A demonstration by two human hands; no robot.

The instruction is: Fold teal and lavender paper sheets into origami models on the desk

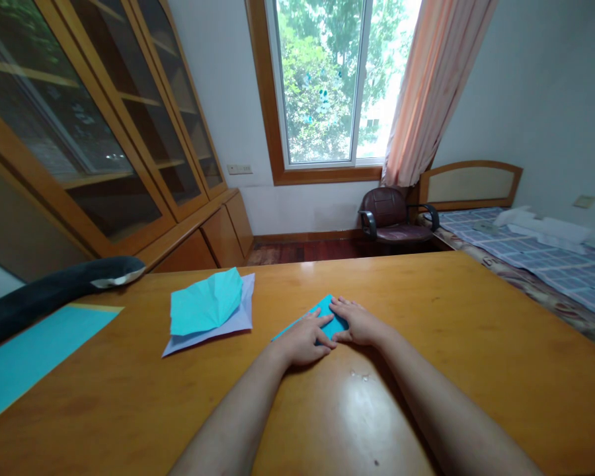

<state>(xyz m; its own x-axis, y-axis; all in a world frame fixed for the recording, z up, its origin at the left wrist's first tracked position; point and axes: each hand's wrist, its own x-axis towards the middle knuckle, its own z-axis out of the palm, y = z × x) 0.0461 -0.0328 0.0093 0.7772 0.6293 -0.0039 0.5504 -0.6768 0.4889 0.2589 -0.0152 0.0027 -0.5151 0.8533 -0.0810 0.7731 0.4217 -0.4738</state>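
Both hands are flat, the left hand point(305, 338) and right hand point(356, 322) pinning the small folded teal paper point(326, 311) to the glossy wooden desk point(451, 330), so I'd say keep fingertips firm along the crease.

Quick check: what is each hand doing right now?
Left hand: open, flat, pressing down on the teal folded paper; grips nothing.
Right hand: open, fingers flat on the same paper; grips nothing.

Both hands point(330, 330) pressing blue paper point(322, 311) on table point(451, 344).
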